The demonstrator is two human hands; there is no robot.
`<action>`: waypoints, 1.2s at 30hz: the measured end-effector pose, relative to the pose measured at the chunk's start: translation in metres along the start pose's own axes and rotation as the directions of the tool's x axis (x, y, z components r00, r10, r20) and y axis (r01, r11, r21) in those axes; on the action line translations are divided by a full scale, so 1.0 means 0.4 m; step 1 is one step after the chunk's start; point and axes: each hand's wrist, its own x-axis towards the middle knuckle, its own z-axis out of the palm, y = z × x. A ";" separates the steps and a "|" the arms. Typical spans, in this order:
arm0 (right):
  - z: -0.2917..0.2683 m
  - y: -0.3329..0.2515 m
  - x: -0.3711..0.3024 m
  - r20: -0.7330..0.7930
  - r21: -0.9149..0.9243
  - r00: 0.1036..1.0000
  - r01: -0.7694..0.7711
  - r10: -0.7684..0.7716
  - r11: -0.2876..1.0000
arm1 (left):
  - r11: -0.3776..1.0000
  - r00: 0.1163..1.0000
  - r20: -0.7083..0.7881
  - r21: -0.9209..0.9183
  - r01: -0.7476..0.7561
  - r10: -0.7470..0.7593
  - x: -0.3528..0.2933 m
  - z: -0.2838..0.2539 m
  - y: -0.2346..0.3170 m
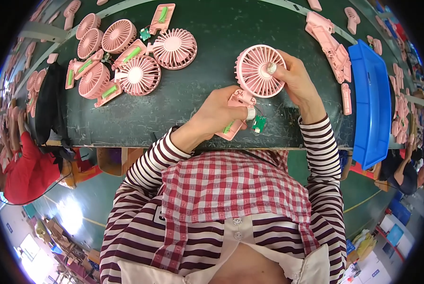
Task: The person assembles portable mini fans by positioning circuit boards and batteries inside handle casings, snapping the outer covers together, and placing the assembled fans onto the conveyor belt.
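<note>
The fan head (257,78), round and pale pink, sits at one o'clock from the view's middle, held with its ribbed grille facing up and slightly tilted, the side ribs showing at nine o'clock. At its seven o'clock is a pink handle shell (241,99), partly covered, slanting from one to seven o'clock, with a bright green strip (228,127) toward its lower end. A small green circuit board (258,124) lies just beside the shell at four o'clock.

1 head-worn fisheye looks down from nearby.
</note>
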 end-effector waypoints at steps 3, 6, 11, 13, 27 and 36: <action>-0.008 0.007 0.001 -0.015 0.000 1.000 0.007 -0.007 1.000 | 1.000 0.999 -0.038 0.019 -0.016 0.017 -0.001 0.005 0.002; -0.009 0.003 0.001 -0.012 0.007 1.000 -0.003 0.003 1.000 | 0.975 0.981 -0.069 0.143 -0.169 0.180 0.013 0.003 -0.025; -0.007 -0.005 0.012 -0.022 -0.011 1.000 0.011 -0.011 1.000 | 0.948 0.970 -0.089 0.248 -0.199 0.227 0.018 0.003 -0.020; 0.008 -0.006 0.013 -0.059 -0.047 0.995 0.081 -0.083 0.996 | 0.966 0.964 -0.128 0.148 -0.213 0.232 0.020 0.001 -0.020; 0.139 0.055 -0.063 0.163 -0.773 0.497 0.601 -0.852 0.203 | 0.949 0.974 -0.222 -0.296 -0.113 0.047 0.048 -0.045 0.007; 0.149 0.000 -0.033 0.251 -0.765 0.563 0.614 -0.787 0.195 | 0.938 0.995 -0.095 -0.348 0.001 -0.036 0.039 -0.014 0.001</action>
